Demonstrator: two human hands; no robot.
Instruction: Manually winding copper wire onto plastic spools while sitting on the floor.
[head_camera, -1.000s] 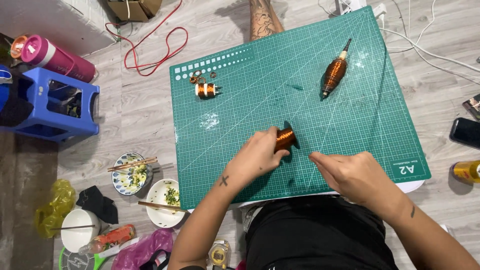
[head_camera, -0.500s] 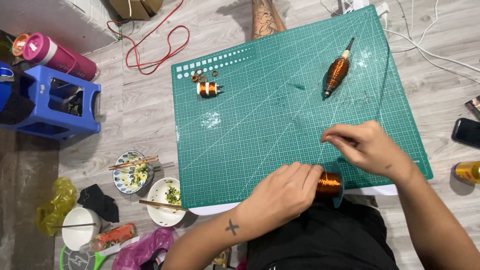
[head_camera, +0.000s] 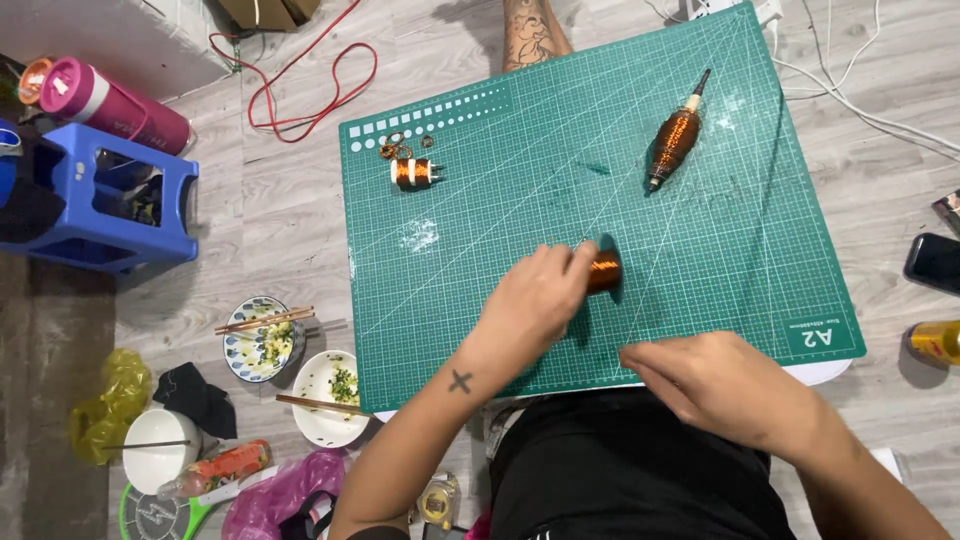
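Large green gridded cutting mat (head_camera: 480, 190) lies on grey plank floor (head_camera: 270, 220), person seated at its near edge; blue plastic stool (head_camera: 95, 195) and pink cylindrical bottle (head_camera: 115, 103) far left, red cable (head_camera: 300, 80) looped behind; two used ceramic bowls with chopsticks (head_camera: 265, 335) left of mat; long copper-wound spindle with pale handle (head_camera: 675, 135) lies upper right on mat, small white-flanged copper bobbin (head_camera: 413, 172) upper left; left hand (head_camera: 535, 300) closed around small copper wire spool (head_camera: 603, 272) mid-mat, fingers wrapped over its near side; right hand (head_camera: 725, 385) at near mat edge, fingers curled and pinched, probably on a fine wire, too thin to tell; looks like a wire-drawing or winding step; next move likely needs steady tension between both hands
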